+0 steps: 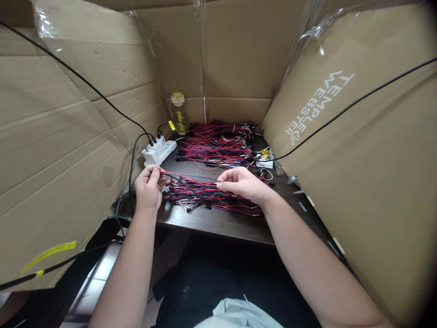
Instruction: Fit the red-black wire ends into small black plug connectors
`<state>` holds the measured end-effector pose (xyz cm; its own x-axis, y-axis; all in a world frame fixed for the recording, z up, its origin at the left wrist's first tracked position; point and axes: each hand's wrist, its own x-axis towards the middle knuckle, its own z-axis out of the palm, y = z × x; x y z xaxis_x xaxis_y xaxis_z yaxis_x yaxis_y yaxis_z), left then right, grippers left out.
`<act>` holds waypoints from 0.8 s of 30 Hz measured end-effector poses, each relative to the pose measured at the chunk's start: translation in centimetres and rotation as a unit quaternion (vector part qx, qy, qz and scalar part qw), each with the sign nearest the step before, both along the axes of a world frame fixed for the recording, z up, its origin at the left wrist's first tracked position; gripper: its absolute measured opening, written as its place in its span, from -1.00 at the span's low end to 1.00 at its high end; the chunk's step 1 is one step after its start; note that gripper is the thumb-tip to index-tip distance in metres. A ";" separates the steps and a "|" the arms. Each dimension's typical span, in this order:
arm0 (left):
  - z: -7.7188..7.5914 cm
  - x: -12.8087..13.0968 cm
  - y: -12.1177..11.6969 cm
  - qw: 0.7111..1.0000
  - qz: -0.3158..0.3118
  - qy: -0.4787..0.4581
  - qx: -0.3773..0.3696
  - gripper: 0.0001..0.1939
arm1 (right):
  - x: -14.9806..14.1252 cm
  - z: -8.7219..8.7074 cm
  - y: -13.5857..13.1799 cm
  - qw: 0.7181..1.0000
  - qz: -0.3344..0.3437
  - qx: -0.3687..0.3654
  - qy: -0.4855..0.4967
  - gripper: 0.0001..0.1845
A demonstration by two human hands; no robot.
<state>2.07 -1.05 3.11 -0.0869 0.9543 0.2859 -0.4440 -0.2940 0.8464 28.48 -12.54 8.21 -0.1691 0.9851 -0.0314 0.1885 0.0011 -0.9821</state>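
Observation:
A thin red-and-black wire lead [187, 176] stretches between my two hands above the near pile. My left hand [149, 184] pinches its left end between thumb and fingers. On the other side, my right hand [239, 182] is closed on the lead with thumb and forefinger. Right beneath lies a pile of red, black and blue wires [218, 198] with small dark and white connectors. Farther back are two more bundles of similar wires, a middle one [215, 150] and a far one [221, 130]. The tips of the held lead are hidden by my fingers.
A white power strip [159, 152] with black plugs stands at the left, with a bottle [178, 114] behind it. A small white packet with yellow tape [265, 157] lies at the right. Cardboard walls [239, 54] enclose the dark table [211, 224]. Black cables cross both sides.

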 end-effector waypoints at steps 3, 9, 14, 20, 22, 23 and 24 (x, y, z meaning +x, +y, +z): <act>0.1 0.0 -0.1 1.000 -0.004 -0.001 0.008 -0.64 | 0.1 -0.2 0.1 1.000 0.005 -0.002 0.004 -0.59; 0.1 0.0 -0.1 1.000 0.000 0.003 0.007 -0.65 | 0.0 -0.6 0.2 1.000 0.017 0.006 0.000 -0.58; -0.1 0.0 0.1 1.000 0.002 0.013 0.001 -0.66 | -0.6 -1.0 0.2 0.999 -0.012 0.042 -0.022 -0.60; 0.0 0.0 0.0 0.999 0.023 0.022 0.004 -0.69 | -0.7 -1.2 -0.1 0.991 -0.038 0.109 -0.070 -0.75; 0.0 0.0 -0.1 0.999 0.023 0.025 0.007 -0.71 | -0.6 -1.4 -0.1 0.987 -0.050 0.125 -0.087 -0.76; 0.0 0.0 -0.1 0.999 0.024 0.025 0.009 -0.71 | -0.6 -1.4 -0.1 0.985 -0.059 0.131 -0.093 -0.76; 0.0 0.0 -0.1 0.999 0.023 0.027 0.012 -0.72 | -0.6 -1.5 -0.2 0.983 -0.066 0.142 -0.100 -0.76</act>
<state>2.10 -1.15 3.09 -0.1151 0.9424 0.3140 -0.3833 -0.3337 0.8612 27.91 -12.69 6.75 -0.0585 0.9719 0.2282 0.3951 0.2324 -0.8887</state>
